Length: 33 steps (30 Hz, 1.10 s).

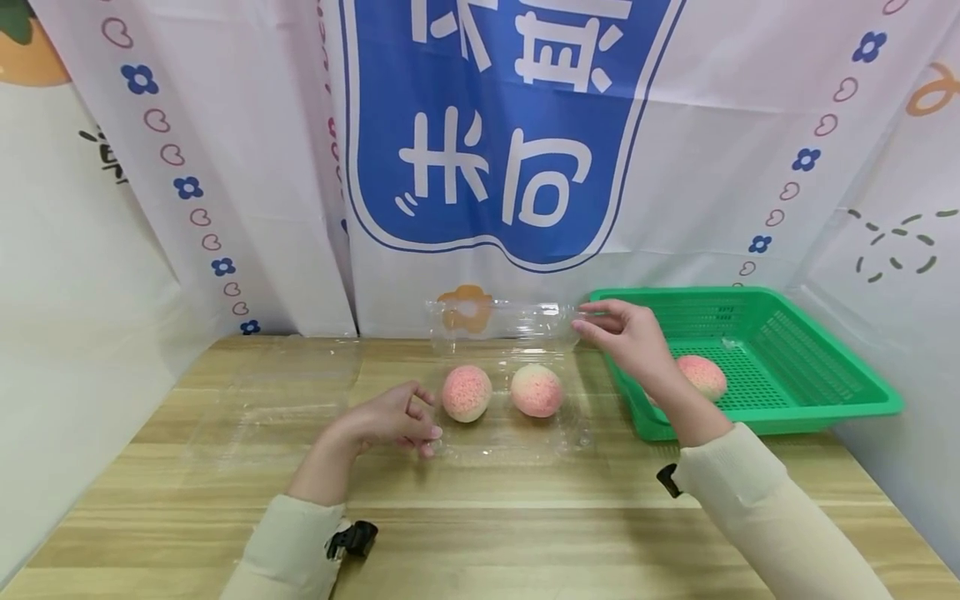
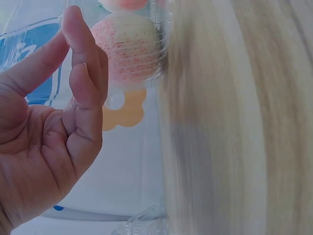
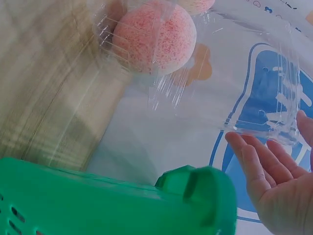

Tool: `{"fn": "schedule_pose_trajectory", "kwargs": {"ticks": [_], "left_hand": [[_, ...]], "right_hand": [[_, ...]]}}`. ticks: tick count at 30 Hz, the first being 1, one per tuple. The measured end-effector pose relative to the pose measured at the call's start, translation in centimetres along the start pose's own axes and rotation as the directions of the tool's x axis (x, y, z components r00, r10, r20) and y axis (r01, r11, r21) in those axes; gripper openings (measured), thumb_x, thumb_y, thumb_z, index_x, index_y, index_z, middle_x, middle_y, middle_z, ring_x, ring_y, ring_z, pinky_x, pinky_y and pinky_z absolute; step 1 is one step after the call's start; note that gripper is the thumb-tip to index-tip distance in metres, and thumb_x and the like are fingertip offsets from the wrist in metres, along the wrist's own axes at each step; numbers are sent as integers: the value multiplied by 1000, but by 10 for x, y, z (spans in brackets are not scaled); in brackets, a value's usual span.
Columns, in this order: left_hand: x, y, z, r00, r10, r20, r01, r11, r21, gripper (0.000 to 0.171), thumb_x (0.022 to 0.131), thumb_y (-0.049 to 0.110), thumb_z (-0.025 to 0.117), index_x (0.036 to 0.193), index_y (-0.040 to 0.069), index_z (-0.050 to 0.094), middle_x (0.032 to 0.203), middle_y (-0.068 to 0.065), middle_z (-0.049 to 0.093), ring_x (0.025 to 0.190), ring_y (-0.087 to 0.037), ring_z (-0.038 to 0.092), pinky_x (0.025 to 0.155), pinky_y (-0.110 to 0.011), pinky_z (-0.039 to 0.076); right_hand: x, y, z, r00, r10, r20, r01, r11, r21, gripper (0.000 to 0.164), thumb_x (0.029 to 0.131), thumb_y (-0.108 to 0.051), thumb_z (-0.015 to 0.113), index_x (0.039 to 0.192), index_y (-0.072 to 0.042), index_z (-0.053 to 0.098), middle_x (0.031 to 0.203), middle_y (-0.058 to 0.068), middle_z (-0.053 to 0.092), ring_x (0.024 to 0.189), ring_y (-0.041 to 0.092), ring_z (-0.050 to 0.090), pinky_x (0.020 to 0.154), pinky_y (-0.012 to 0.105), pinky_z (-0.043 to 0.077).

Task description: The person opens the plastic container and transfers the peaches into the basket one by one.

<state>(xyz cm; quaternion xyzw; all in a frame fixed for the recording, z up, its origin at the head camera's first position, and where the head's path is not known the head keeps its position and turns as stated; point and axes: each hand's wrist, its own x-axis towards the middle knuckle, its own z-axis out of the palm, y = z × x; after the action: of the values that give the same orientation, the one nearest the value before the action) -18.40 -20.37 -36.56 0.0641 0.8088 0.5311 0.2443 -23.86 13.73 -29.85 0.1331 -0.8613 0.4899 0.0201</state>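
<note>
The left sleeve and the right sleeve are pale cream. The left wrist camera is black and chunky. A small black bit of the right wrist camera shows.

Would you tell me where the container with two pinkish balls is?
In the head view, the container sits between the left hand and right hand, left of the green basket.

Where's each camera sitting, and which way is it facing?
Head: on the person's head, facing forward and down at the clear box; left hand, right hand, sleeves show.
Left wrist: on that wrist, looking past its hand at pink balls.
Right wrist: on that wrist, looking past its hand at the raised lid.
Head and right wrist share the green basket.
</note>
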Motion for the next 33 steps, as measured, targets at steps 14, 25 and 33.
{"fn": "schedule_pose_trajectory", "kwargs": {"ticks": [14, 25, 33], "left_hand": [[1, -2, -2, 1000, -2, -5, 2, 1000, 7, 53, 94, 4, 64, 134, -9, 32, 80, -5, 68, 67, -13, 70, 69, -33, 53], [0, -2, -2, 1000, 9, 5, -9, 1000, -9, 50, 95, 3, 62, 133, -8, 31, 79, -4, 67, 66, -13, 69, 67, -30, 50], [0, -2, -2, 1000, 12, 1, -12, 1000, -7, 50, 95, 4, 63, 132, -7, 32, 78, -3, 66, 66, -13, 69, 66, -29, 48]], "right_hand": [[18, 1, 5, 995, 42, 95, -52, 994, 98, 60, 96, -32, 67, 147, -10, 45, 148, 15, 52, 138, 30, 49, 110, 51, 42], [35, 5, 10, 988, 79, 132, -96, 987, 128, 65, 97, -28, 66, 153, -15, 37, 154, 15, 45, 142, 33, 43, 111, 55, 41], [45, 4, 13, 978, 127, 164, -151, 978, 142, 67, 99, -19, 62, 157, -14, 27, 158, 15, 38, 144, 35, 40, 113, 54, 38]]}}
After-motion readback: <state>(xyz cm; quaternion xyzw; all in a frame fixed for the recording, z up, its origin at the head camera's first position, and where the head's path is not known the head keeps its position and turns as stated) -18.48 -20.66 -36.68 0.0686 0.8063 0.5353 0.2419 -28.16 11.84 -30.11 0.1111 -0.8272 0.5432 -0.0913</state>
